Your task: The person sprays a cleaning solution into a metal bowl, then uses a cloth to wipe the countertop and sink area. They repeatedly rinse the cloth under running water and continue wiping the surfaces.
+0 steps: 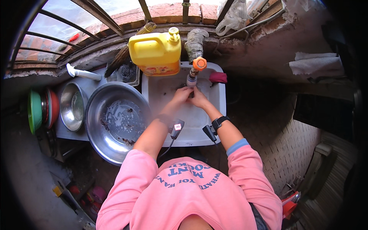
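Both of my hands meet under the spout of a tap with an orange knob (199, 63), over a white sink (184, 138). My left hand (181, 95) comes in from the left and my right hand (199, 98) from the right, their fingertips close together just below the spout. Something small and dark shows between them; whether it is held, or is part of the basin behind, I cannot tell. A yellow plastic jug (155, 53) stands on the sink's back left edge. A dark pink cloth or sponge (218, 77) lies on the right rim.
Left of the sink sits a large steel basin (95, 115) with dark scraps and wet spots inside. Beyond it are a smaller metal bowl (65, 107), a green bowl (34, 112) and a white-handled tool (87, 75). A straw brush (119, 60) leans behind, below the barred window.
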Available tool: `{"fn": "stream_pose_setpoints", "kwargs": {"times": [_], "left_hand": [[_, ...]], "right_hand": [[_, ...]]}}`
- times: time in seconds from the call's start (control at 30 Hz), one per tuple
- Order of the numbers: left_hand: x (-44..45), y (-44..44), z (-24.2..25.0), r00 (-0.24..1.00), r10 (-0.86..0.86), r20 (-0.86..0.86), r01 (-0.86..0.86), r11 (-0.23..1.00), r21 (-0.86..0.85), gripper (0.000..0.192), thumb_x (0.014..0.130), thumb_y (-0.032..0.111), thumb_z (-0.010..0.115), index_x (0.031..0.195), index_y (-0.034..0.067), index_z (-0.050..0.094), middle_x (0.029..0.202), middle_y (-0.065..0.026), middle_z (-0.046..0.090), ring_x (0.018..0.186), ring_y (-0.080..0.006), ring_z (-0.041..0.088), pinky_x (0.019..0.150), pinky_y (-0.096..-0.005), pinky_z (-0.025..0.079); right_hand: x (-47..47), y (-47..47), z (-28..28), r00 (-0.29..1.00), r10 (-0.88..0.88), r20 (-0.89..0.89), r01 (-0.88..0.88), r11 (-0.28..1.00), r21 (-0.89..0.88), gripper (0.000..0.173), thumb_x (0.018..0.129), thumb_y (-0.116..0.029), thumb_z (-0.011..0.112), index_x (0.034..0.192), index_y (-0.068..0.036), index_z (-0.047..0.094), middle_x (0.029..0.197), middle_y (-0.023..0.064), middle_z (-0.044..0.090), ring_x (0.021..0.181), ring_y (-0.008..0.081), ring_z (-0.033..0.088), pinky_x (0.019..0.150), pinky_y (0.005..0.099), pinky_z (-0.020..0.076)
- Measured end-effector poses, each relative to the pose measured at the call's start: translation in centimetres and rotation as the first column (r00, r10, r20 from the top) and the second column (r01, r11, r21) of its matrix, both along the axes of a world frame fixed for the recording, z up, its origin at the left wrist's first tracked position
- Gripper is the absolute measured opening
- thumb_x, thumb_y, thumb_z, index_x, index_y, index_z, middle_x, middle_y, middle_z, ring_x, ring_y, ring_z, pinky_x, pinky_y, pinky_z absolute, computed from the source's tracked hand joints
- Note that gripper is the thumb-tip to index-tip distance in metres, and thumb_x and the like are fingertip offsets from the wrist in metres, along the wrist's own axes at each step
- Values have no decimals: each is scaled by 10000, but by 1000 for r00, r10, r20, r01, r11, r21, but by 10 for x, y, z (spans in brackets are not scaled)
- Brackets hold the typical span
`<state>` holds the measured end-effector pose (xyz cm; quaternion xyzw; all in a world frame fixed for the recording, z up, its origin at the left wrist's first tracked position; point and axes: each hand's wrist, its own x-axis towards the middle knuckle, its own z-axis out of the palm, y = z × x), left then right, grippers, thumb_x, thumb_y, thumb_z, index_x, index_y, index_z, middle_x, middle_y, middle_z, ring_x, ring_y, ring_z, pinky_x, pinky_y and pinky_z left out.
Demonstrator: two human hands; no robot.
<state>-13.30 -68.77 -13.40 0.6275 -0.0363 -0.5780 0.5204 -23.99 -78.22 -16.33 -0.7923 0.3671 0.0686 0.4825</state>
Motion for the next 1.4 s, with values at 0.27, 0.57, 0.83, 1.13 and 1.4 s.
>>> {"fn": "stream_pose_setpoints", "kwargs": {"times": [0.27,0.57,0.83,1.13,1.4], "left_hand": [[2,9,0,793,422,-440,-237,878,416,618,935,530,492,1320,52,430,1251,-171,530,1109,-373,544,932,-654,397],[-10,4,-32,729,466,-502,-309,877,367,289,955,258,482,1148,48,528,1196,-138,563,1068,-286,559,883,-530,452],[-32,-4,3,726,400,-559,-350,915,199,487,933,586,439,1164,169,537,1078,-43,599,967,-203,558,808,-386,440],[-20,-9,-16,835,448,-320,-376,889,262,599,966,587,312,1141,77,572,1109,-119,625,1037,-290,590,828,-458,461],[-28,-12,-21,605,-205,770,-34,959,282,506,987,347,331,860,-24,651,803,-294,637,837,-466,622,769,-527,486]], "right_hand": [[11,12,-9,871,-490,-31,438,748,500,223,902,-218,602,996,-20,640,833,30,647,680,102,574,571,270,442],[-25,38,43,683,-730,17,520,502,691,344,941,-310,588,1119,-16,579,998,34,632,916,115,577,832,289,437],[6,7,-9,614,-780,-121,343,125,931,306,988,-290,491,1181,-57,536,1083,54,618,1002,186,597,882,350,507],[28,27,-1,787,-596,159,412,700,583,255,942,-196,588,1149,-47,574,1028,44,615,971,139,556,842,302,449],[20,18,1,737,-670,-90,413,340,845,249,951,-237,527,1112,-58,589,1010,71,635,911,181,603,773,353,494]]}}
